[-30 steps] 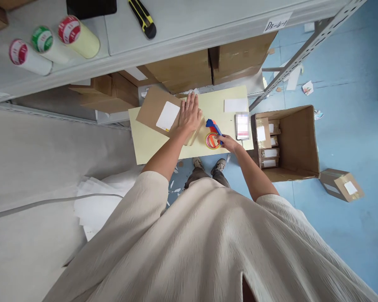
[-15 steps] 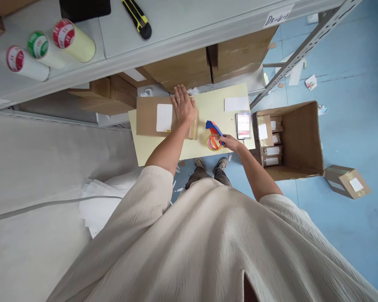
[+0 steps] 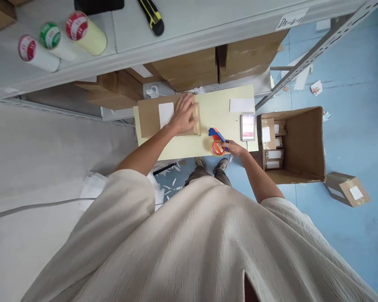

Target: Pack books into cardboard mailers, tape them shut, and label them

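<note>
A brown cardboard box (image 3: 149, 119) with a white label (image 3: 166, 114) lies on the pale yellow table (image 3: 214, 94). Over the right end of the box is my left hand (image 3: 184, 114), its fingers apart and slightly blurred. Whether it touches the cardboard I cannot tell. My right hand (image 3: 233, 148) is closed around the handle of a blue and orange tape dispenser (image 3: 218, 141), held near the table's front edge. Clear tape covers the right end of the box.
On the table's right side are a phone (image 3: 247, 127) and a white paper slip (image 3: 241, 105). A large open carton (image 3: 302, 142) with several small boxes stands to the right, a taped box (image 3: 346, 188) beyond it. Tape rolls (image 3: 88, 35) and a utility knife (image 3: 153, 17) rest on the shelf above.
My left hand has gone from lying flat on the box to a looser, raised pose with bent fingers. My right hand still grips the tape dispenser. The whole view has shifted slightly.
</note>
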A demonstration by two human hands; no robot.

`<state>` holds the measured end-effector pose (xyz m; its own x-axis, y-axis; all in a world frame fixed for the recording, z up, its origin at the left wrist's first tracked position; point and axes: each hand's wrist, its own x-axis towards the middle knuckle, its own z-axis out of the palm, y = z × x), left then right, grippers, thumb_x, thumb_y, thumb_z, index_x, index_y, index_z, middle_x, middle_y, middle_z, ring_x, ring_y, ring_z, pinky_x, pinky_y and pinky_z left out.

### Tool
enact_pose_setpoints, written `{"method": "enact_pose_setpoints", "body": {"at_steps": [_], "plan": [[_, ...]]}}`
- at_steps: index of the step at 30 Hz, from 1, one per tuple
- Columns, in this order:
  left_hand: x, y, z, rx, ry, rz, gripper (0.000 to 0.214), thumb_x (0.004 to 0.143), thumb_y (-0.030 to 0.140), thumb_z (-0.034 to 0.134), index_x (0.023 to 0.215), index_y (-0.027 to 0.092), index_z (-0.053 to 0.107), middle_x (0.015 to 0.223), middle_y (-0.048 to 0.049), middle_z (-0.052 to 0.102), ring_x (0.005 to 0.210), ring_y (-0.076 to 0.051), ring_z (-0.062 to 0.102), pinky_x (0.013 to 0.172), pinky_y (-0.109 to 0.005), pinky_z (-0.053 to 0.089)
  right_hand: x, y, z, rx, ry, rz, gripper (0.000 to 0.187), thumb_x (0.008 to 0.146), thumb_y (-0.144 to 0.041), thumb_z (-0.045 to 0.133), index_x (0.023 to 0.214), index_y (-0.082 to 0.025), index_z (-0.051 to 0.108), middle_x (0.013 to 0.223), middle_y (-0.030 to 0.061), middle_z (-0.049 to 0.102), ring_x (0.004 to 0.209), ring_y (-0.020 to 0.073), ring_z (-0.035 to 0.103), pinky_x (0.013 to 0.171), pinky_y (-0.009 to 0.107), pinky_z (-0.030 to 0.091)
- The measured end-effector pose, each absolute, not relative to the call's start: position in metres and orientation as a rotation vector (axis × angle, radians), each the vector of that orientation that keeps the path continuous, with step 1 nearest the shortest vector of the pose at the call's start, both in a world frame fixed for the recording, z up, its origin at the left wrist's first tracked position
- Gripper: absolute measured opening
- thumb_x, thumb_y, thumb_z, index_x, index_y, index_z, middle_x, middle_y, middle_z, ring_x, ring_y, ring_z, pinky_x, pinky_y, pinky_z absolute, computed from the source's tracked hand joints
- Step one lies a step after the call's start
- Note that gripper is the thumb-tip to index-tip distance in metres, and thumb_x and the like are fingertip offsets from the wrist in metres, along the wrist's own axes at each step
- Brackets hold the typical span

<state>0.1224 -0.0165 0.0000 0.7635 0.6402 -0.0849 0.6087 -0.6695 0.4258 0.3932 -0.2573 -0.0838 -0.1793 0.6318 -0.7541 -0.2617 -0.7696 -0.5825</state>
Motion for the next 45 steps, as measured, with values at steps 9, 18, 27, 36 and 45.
{"method": "enact_pose_setpoints", "body": {"at_steps": [9, 18, 27, 36, 45], "plan": [[0.104, -0.051, 0.004, 2.602, 0.707, -0.117, 0.095, 0.105, 0.068, 0.072, 0.186, 0.024, 0.051, 0.197, -0.0169, 0.039, 0.188, -0.045, 0.025, 0.155, -0.074, 0.007, 0.388, -0.255, -0.084, -1.502, -0.4, 1.947, 0.057, 0.066, -0.058, 0.107, 0.097, -0.025, 0.073, 0.081, 0.0005, 0.07, 0.08, 0.0193, 0.064, 0.071, 0.031, 0.052], [0.153, -0.044, -0.004, 2.483, 1.035, 0.039, 0.095, 0.106, 0.058, 0.072, 0.188, 0.017, 0.045, 0.199, -0.0195, 0.034, 0.19, -0.042, 0.016, 0.155, -0.072, 0.001, 0.354, -0.224, -0.078, -1.413, -0.302, 1.942, 0.065, 0.063, -0.064, 0.109, 0.095, -0.027, 0.067, 0.081, -0.0017, 0.067, 0.077, 0.0164, 0.059, 0.067, 0.027, 0.049], [0.186, -0.025, -0.01, 2.367, 1.271, 0.217, 0.091, 0.109, 0.057, 0.066, 0.19, 0.024, 0.043, 0.199, -0.0125, 0.036, 0.192, -0.036, 0.006, 0.156, -0.069, -0.002, 0.361, -0.236, -0.07, -1.49, -0.247, 1.893, 0.066, 0.063, -0.066, 0.108, 0.09, -0.028, 0.062, 0.077, -0.0037, 0.061, 0.075, 0.0162, 0.058, 0.067, 0.028, 0.047], [0.203, 0.008, -0.032, 2.181, 1.581, 0.269, 0.081, 0.122, 0.074, 0.036, 0.17, 0.017, 0.067, 0.196, -0.012, 0.044, 0.19, -0.026, -0.022, 0.152, -0.07, -0.013, 0.363, -0.241, -0.062, -1.488, -0.276, 1.902, 0.061, 0.064, -0.061, 0.109, 0.092, -0.026, 0.068, 0.079, -0.0014, 0.062, 0.075, 0.0163, 0.057, 0.066, 0.029, 0.048], [0.165, 0.007, -0.022, 2.269, 1.454, 0.196, 0.069, 0.118, 0.063, 0.053, 0.177, 0.026, 0.06, 0.201, -0.0101, 0.032, 0.191, -0.029, -0.014, 0.154, -0.068, -0.007, 0.358, -0.244, -0.068, -1.495, -0.314, 1.9, 0.065, 0.062, -0.067, 0.11, 0.092, -0.026, 0.069, 0.075, -0.0023, 0.061, 0.072, 0.0157, 0.054, 0.064, 0.029, 0.045]]}}
